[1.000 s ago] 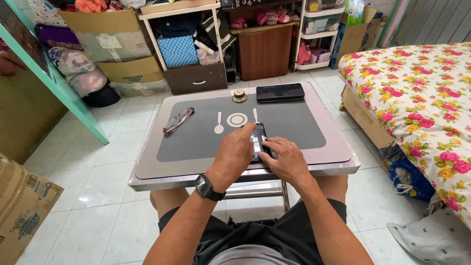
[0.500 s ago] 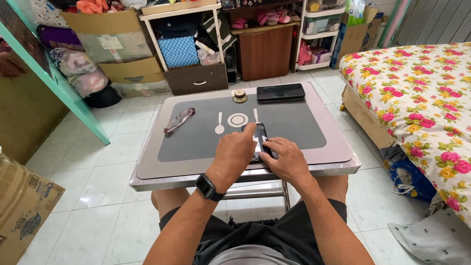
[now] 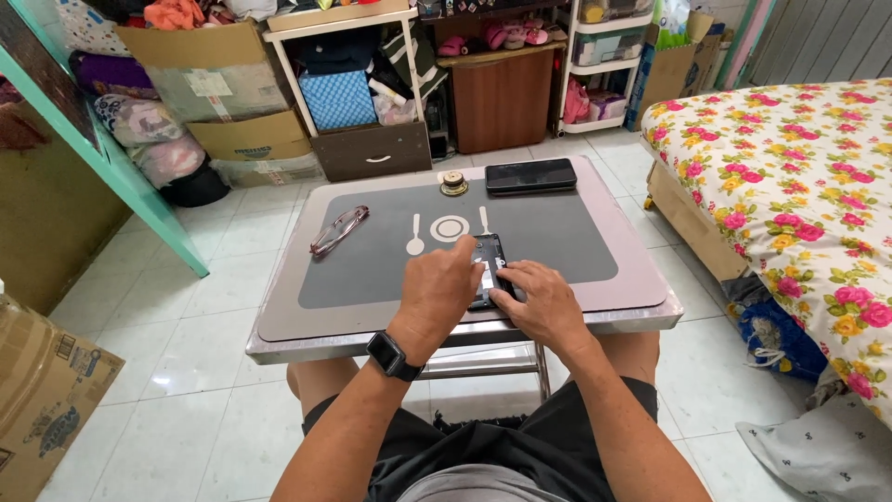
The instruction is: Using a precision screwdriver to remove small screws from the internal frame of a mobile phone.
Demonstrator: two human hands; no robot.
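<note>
On the table [image 3: 641,279], left hand [image 3: 441,288] and right hand [image 3: 539,299] press curled fingers onto an opened phone [image 3: 488,260].

White tiled floor [image 3: 186,353], floral-covered bed [image 3: 790,158], wooden cabinet [image 3: 502,98], cardboard boxes [image 3: 223,84], white shelves [image 3: 609,60].

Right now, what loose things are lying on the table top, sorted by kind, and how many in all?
Phones: 2, the opened phone under both hands, the closed phone at the far edge
Folded eyeglasses: 1
Small round brass piece: 1
Total: 4
The left hand and right hand both rest on the opened phone. The spoon, plate and fork shapes are printed on the table.
</note>
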